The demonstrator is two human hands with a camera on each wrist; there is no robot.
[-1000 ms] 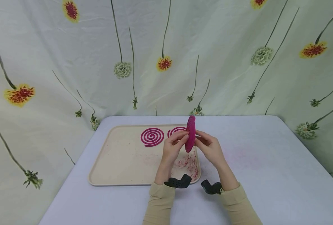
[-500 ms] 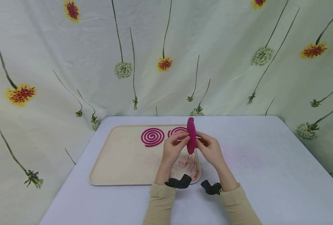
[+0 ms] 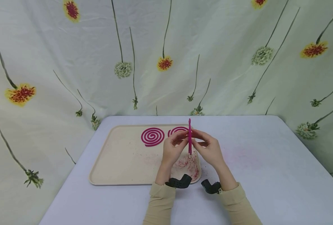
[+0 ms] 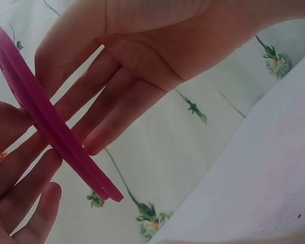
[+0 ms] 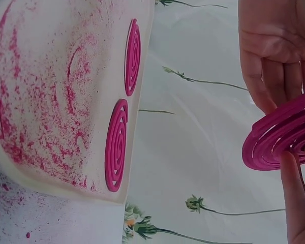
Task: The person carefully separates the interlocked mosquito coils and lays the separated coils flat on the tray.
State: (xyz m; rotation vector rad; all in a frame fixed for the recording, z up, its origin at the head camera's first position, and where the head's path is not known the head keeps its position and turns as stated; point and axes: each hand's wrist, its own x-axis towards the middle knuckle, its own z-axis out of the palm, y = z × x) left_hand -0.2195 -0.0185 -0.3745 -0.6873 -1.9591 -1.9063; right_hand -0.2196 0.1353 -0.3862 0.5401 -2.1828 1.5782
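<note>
A magenta mosquito coil [image 3: 189, 137] stands upright, edge-on in the head view, above the tray's right part. My left hand [image 3: 170, 151] pinches it from the left with thumb and fingers. My right hand [image 3: 210, 150] pinches it from the right, opposite the left. In the left wrist view the coil [image 4: 66, 137] shows two thin layers side by side at its lower end. The right wrist view shows the face of the coil [image 5: 274, 140] with its spiral gaps, partly covered by fingers.
A beige tray [image 3: 118, 182] lies on the white-covered table [image 3: 267, 162]. Two more magenta coils lie flat along its far side: one whole coil [image 3: 152, 137] and another coil [image 3: 177, 128] partly behind my hands. Magenta crumbs [image 3: 190, 165] dust the tray's right end. A flowered cloth [image 3: 225, 62] hangs behind.
The held coil has turned from a slightly tilted view to nearly edge-on, so it looks much thinner. Both hands stay in almost the same place, fingers shifting slightly.
</note>
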